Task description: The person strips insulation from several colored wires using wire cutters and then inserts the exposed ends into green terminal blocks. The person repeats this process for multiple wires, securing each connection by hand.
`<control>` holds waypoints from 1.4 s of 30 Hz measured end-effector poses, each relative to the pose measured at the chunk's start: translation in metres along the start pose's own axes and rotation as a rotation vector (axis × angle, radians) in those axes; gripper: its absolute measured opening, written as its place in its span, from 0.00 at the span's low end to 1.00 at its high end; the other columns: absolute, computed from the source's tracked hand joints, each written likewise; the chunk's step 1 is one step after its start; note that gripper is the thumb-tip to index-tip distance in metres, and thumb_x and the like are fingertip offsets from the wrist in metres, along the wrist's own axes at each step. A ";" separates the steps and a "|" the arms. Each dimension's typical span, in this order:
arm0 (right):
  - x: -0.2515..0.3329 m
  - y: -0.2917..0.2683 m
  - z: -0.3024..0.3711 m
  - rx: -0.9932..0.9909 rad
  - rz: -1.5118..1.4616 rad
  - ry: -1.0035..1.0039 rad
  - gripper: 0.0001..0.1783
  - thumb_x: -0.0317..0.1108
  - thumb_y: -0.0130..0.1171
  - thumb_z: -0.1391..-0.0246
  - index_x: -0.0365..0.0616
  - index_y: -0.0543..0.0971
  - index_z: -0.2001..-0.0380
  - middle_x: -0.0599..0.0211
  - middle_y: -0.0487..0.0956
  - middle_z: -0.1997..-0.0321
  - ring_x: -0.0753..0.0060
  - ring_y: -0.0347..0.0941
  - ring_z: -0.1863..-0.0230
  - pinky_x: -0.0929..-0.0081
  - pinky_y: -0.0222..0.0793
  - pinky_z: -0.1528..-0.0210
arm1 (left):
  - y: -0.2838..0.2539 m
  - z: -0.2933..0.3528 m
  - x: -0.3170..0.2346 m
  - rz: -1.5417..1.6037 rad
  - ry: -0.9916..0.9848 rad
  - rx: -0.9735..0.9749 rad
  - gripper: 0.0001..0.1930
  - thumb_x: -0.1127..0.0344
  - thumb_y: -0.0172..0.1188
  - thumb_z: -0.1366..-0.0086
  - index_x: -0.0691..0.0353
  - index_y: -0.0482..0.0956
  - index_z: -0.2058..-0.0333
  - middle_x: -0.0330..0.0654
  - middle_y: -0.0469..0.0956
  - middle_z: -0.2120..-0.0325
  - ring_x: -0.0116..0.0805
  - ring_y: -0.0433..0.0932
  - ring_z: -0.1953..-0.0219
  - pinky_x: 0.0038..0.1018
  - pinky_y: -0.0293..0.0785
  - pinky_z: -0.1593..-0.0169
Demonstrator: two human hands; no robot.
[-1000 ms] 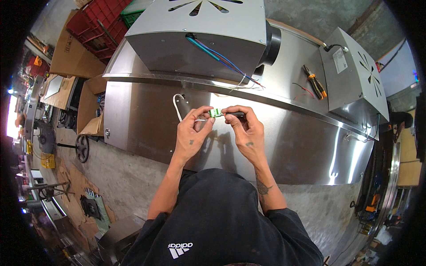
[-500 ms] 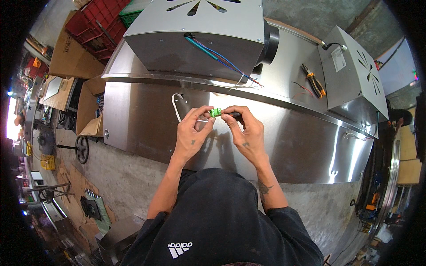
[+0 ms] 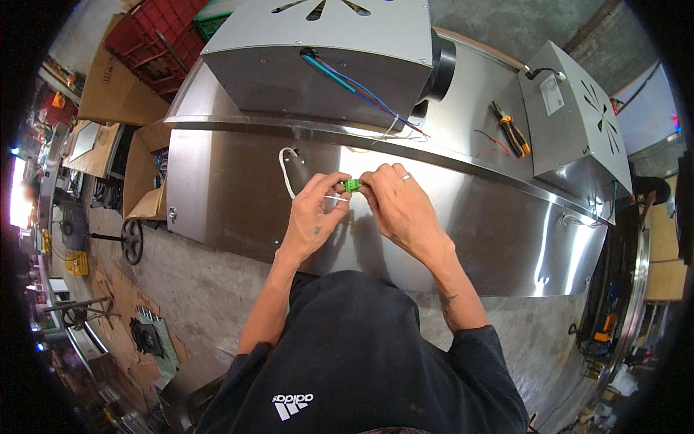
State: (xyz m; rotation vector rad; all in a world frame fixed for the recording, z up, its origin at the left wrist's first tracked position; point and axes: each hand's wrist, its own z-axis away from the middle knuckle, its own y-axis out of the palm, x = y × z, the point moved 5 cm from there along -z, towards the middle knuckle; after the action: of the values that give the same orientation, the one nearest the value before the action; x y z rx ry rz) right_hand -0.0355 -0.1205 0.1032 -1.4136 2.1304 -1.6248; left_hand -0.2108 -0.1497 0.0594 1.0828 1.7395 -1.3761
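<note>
A small green terminal block is pinched between the thumb and fingers of my left hand, above the steel panel. A white cable loops out of a hole in the panel and runs to this hand. Its thin white end sticks out past my left fingers, below the block. My right hand is closed, palm down, with its fingertips at the block's right side. Whatever sits within the right fingers is hidden beneath the hand.
Beyond the panel's raised edge stands a grey metal box with blue and red wires hanging out. Orange-and-black pliers lie near a second vented box. Left are a cardboard box and a red crate.
My right hand has turned over, back upward, and its elbow has swung outward. The dark handle-like thing seen under it before is now hidden. The left hand has stayed nearly still.
</note>
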 end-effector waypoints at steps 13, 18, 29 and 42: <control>0.000 -0.011 -0.006 0.212 0.104 -0.125 0.12 0.28 0.65 0.41 0.38 0.75 0.56 0.58 0.75 0.61 0.54 0.75 0.55 0.57 0.76 0.51 | 0.004 0.005 0.007 -0.002 -0.008 0.012 0.18 0.74 0.68 0.33 0.62 0.82 0.44 0.43 0.80 0.60 0.35 0.81 0.58 0.31 0.79 0.51; -0.001 -0.008 -0.005 0.158 0.184 -0.166 0.10 0.30 0.64 0.40 0.39 0.75 0.59 0.58 0.74 0.62 0.55 0.74 0.56 0.59 0.75 0.53 | 0.003 0.003 0.001 -0.008 -0.033 0.064 0.18 0.75 0.67 0.33 0.62 0.82 0.44 0.44 0.81 0.60 0.36 0.82 0.57 0.33 0.80 0.50; -0.012 -0.006 -0.005 0.188 0.108 -0.109 0.12 0.30 0.65 0.41 0.38 0.74 0.58 0.56 0.74 0.62 0.52 0.74 0.56 0.56 0.74 0.52 | 0.002 0.002 0.003 -0.036 -0.008 0.049 0.18 0.73 0.67 0.32 0.62 0.82 0.44 0.44 0.81 0.60 0.38 0.82 0.58 0.35 0.80 0.49; -0.008 -0.009 -0.008 0.224 0.103 -0.140 0.10 0.27 0.61 0.40 0.38 0.75 0.56 0.57 0.74 0.62 0.53 0.74 0.56 0.57 0.75 0.53 | -0.001 0.002 0.003 -0.032 0.043 -0.005 0.18 0.74 0.68 0.33 0.62 0.82 0.45 0.41 0.80 0.61 0.31 0.78 0.63 0.29 0.75 0.59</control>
State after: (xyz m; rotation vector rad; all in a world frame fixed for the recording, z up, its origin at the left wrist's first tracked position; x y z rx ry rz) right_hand -0.0301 -0.1093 0.1104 -1.2860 1.8474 -1.6158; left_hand -0.2127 -0.1515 0.0570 1.0938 1.7973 -1.3757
